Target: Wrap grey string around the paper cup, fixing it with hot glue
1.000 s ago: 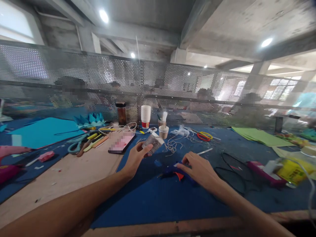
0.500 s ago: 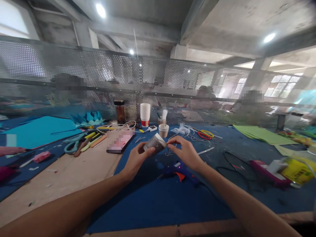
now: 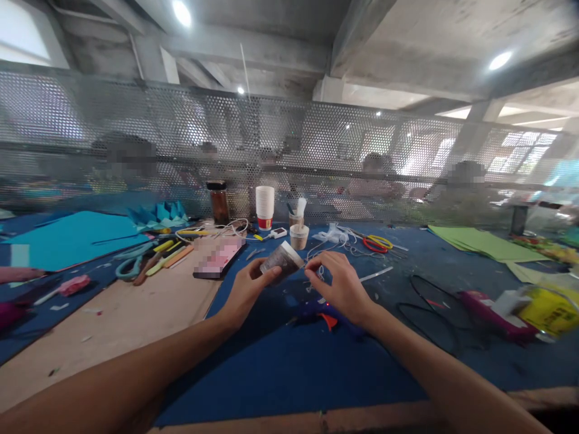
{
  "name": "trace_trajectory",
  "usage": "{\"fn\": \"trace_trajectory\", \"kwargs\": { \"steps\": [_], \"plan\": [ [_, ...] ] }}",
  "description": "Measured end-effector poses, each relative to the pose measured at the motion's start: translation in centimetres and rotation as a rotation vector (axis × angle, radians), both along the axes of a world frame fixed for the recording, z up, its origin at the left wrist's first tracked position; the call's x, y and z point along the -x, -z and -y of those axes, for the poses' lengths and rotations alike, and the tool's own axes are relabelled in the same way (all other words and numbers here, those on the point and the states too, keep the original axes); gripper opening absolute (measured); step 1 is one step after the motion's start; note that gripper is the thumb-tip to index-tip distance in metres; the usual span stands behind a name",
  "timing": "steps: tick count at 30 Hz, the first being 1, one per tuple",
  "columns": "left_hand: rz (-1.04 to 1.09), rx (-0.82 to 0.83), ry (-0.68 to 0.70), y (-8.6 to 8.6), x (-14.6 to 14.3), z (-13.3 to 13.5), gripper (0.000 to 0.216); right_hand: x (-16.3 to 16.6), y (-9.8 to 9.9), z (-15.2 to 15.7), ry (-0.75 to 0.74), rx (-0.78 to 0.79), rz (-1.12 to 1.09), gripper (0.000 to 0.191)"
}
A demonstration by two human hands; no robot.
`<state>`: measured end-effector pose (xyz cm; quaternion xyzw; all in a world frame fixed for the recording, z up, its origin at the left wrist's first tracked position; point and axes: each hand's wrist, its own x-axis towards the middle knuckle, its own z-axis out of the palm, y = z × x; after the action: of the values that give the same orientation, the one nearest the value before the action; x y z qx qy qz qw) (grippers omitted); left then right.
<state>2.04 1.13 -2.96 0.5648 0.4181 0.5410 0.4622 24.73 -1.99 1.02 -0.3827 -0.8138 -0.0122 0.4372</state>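
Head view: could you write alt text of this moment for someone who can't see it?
A left hand holds a tilted gray cup, the right hand close beside its white end. Beneath the right hand, a blue glue gun lies on a blue tabletop. Beyond stand stacked paper cups, with red-and-yellow scissors to their right.

both bare forearms (image 3: 154,361) are extended forward and angled inward; the left hand (image 3: 248,290) is curled in a grip, the right hand (image 3: 340,282) is held near it, its fingers (image 3: 320,259) bent.
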Motion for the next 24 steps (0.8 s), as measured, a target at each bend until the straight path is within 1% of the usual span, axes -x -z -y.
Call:
{"fn": "trace_trajectory", "kwargs": {
  "steps": [3,8,18,24],
  "plan": [
    [0.014,0.000,0.018,0.33,0.11,-0.22,0.054,0.18,0.03,0.23,-0.024,-0.028,0.028,0.008],
    [0.022,-0.004,0.025,0.54,0.20,-0.34,0.051,0.19,0.20,0.24,-0.035,-0.021,0.048,0.009],
    [0.041,0.022,0.025,0.10,0.06,-0.19,0.055,0.00,0.36,0.09,-0.023,-0.010,0.089,0.009],
    [0.041,0.012,0.050,0.23,0.20,-0.14,0.051,-0.05,0.45,0.01,0.007,0.006,0.096,0.009]
  ]
}}
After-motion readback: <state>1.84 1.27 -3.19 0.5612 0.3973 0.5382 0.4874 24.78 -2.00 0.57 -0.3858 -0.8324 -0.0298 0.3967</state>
